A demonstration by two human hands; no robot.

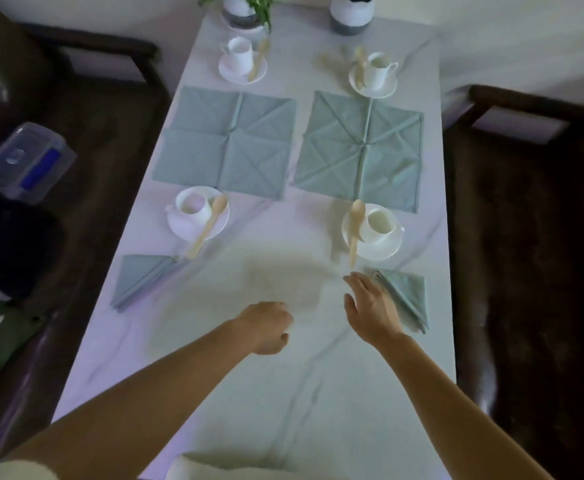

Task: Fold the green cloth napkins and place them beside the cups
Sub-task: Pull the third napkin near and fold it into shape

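Halfway mark: two napkins folded and placed, two lying open.

The left folded napkin [141, 278] is sitting just beside the near left cup [191, 204], the right folded napkin [408, 299] just beside the near right cup [382, 223]. The left open napkin [228, 140] and right open napkin [359, 150] are lying flat mid-table, likely waiting for the far cups [240, 51]. The right hand [370, 310] is hovering with fingers spread and relaxed over the right folded napkin's inner edge; contact is unclear. The left hand [266, 327] is hanging curled, holding nothing, well apart from every napkin.
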